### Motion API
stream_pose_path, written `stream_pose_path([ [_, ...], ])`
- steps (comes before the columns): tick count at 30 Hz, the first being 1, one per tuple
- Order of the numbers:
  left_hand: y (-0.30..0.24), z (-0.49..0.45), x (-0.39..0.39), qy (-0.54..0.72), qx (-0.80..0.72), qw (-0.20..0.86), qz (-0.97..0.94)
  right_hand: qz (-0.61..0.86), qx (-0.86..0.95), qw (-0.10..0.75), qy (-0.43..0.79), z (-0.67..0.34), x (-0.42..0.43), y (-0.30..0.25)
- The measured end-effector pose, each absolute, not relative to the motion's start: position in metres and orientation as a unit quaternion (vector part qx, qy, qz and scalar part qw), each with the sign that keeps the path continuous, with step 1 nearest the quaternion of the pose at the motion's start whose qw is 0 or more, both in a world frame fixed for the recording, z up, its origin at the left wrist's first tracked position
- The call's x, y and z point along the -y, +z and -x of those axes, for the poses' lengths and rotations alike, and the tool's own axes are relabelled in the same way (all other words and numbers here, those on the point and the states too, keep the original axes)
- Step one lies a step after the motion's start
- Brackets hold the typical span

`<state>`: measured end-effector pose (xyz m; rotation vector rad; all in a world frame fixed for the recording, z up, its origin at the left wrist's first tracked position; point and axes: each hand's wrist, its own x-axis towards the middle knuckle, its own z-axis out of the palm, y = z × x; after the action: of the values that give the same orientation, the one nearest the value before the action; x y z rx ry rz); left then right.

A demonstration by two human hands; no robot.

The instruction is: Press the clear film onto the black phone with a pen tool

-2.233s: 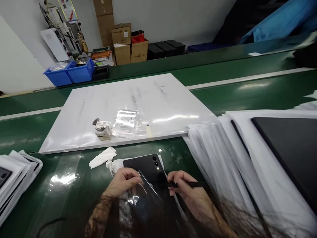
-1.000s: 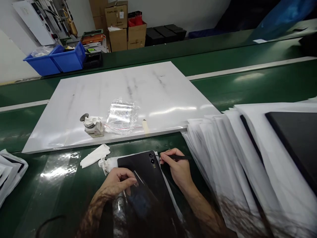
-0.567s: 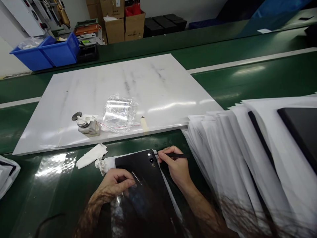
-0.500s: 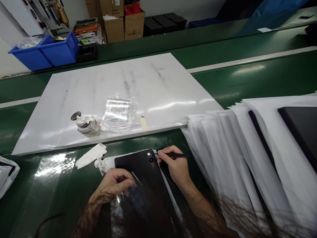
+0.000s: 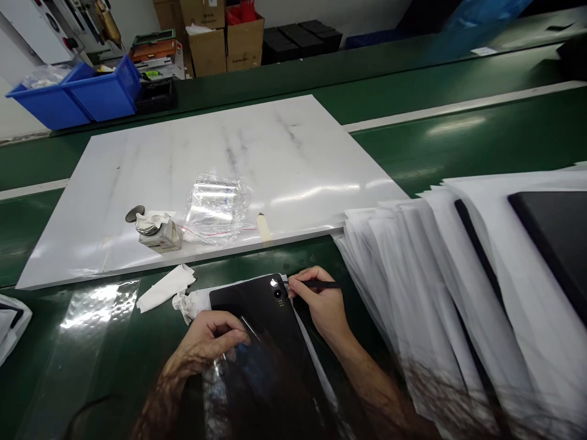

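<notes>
As hands [image 5: 211, 339] touch the tablet [image 5: 250, 299], white sheets [image 5: 403, 305] crowd right.

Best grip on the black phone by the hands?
Pinch the black phone by its two long edges from above at mid-body: it lies flat, back up, on a white sheet, so fingers cannot get under it. Stay off the far end, where the camera lenses sit and the right hand holds a black stylus.

Blurred hair [image 5: 444, 397] is hanging across the bottom of the view, and the lower edge is cutting off the black device [image 5: 257, 311].
</notes>
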<state>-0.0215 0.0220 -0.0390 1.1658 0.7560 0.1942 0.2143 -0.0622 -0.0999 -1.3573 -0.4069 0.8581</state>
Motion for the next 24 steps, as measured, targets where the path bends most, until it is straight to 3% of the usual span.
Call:
stream_pose_path([
  [5,-0.037,0.021,-0.024,0.106,-0.343,0.769,-0.529,0.563,0.166,0.704,0.399,-0.221,0.075,-0.085],
  [12,-0.033,0.020,-0.024,0.104,-0.347,0.769,-0.527,0.462,0.255,0.609,0.592,-0.203,0.114,-0.065],
  [24,-0.037,0.019,-0.023,0.113,-0.358,0.762,-0.527,0.482,0.272,0.601,0.577,-0.194,0.115,-0.062],
])
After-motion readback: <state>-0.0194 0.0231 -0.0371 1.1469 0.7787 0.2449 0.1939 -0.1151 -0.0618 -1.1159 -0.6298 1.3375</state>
